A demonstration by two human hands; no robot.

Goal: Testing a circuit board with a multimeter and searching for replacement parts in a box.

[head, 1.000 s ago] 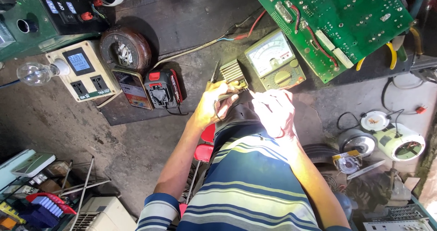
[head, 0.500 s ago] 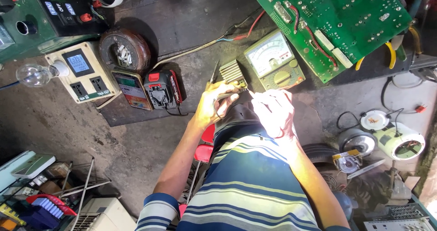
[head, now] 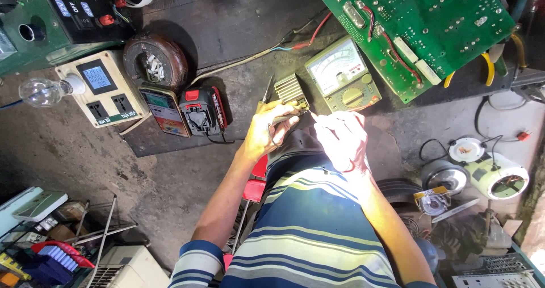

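Note:
My left hand (head: 271, 130) is closed around a small finned metal heat sink (head: 290, 88), holding it just above the dark bench edge. A thin dark tool lies along the left side of that hand. My right hand (head: 340, 139), washed out by bright light, pinches a thin pointed tool (head: 311, 114) whose tip meets the lower corner of the heat sink. The two hands are nearly touching. Just beyond them lies an analog multimeter (head: 342, 75) with a green case.
A large green circuit board (head: 414, 27) lies at the far right with yellow-handled pliers (head: 488, 66). At the left are a black-and-red battery pack (head: 201, 110), a phone (head: 164, 112), a socket box (head: 101, 88) with a bulb (head: 41, 92), and a toroidal coil (head: 156, 61). A solder spool (head: 434, 202) sits lower right.
Hardly anything differs. Both hands stay at the heat sink, with only slight shifts of the fingers.

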